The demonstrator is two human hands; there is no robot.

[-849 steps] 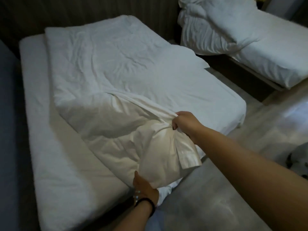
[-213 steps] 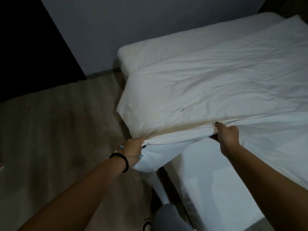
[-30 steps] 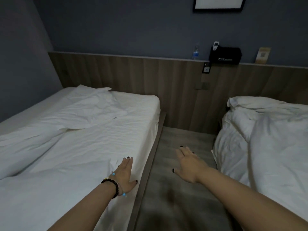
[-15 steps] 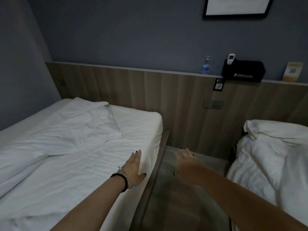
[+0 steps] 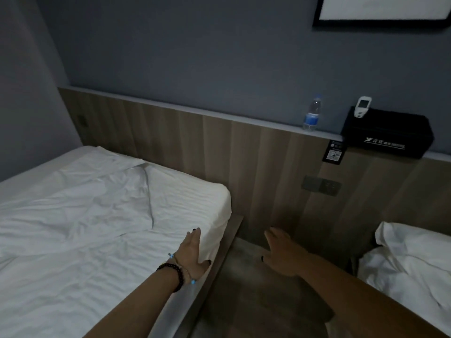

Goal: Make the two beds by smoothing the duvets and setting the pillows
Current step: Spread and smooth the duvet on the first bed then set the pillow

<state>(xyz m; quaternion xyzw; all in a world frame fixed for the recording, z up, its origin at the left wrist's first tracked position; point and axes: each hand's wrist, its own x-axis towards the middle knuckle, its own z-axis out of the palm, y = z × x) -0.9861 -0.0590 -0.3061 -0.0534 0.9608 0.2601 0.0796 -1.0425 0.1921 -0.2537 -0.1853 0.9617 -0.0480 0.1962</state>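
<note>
White creased cotton duvet (image 5: pixel 80 215) covers the near bed left of the wooden headboard panel (image 5: pixel 244 167); my left hand (image 5: pixel 192 252) presses flat, smoothing its edge, my right hand (image 5: pixel 280 252) hovers spread, empty, for balance.

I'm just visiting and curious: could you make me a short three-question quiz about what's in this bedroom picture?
1. True or false: the left hand grips a pillow.
2. What stands on the ledge just left of the black box? A) water bottle B) lamp C) mug
3. Fill in: the right hand hovers over the ____ between the two beds.

Key: 1 false, it lies flat on the left bed; 2 A, the water bottle; 3 floor.
</note>
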